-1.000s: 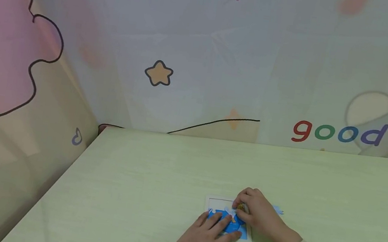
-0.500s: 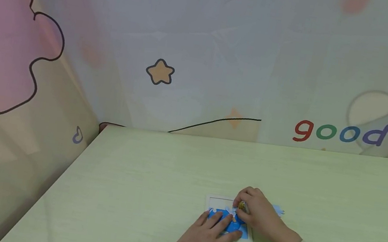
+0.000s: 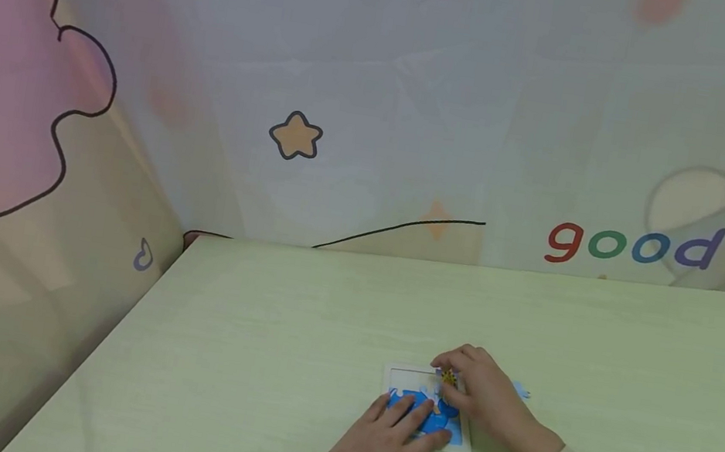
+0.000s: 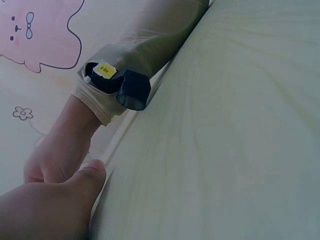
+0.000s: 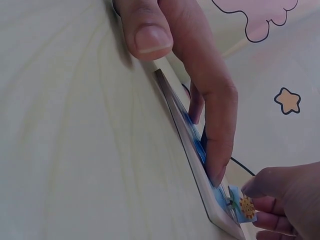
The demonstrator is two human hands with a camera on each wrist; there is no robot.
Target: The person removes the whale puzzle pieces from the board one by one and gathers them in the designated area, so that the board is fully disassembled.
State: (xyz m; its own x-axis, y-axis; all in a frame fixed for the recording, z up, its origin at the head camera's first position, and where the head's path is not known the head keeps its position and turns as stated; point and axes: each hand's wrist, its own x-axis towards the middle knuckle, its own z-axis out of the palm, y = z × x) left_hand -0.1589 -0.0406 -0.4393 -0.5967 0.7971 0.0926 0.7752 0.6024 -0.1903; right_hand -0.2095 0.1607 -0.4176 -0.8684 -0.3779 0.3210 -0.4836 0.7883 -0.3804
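A small jigsaw puzzle with a white frame [image 3: 464,451] lies near the person, its assembled part showing a blue picture [image 3: 435,422]. My left hand [image 3: 371,450] rests over it with fingers spread, and in the right wrist view its fingertip [image 5: 217,175] presses on the picture. My right hand [image 3: 488,397] pinches a puzzle piece [image 5: 245,206] with a yellow sunflower on it. That piece stands tilted at the puzzle's upper right, close over the frame's inner edge. The upper left of the frame shows bare backing.
Another light-blue puzzle piece [image 3: 521,390] lies on the table [image 3: 291,325] beyond the right hand, partly hidden by it. A black wrist camera [image 4: 132,90] is strapped to the right sleeve. A printed cloth wall [image 3: 387,105] closes off the back and left.
The right hand has shifted slightly up and left with the sunflower piece, whose printed face shows more now. The left hand has stayed in place.
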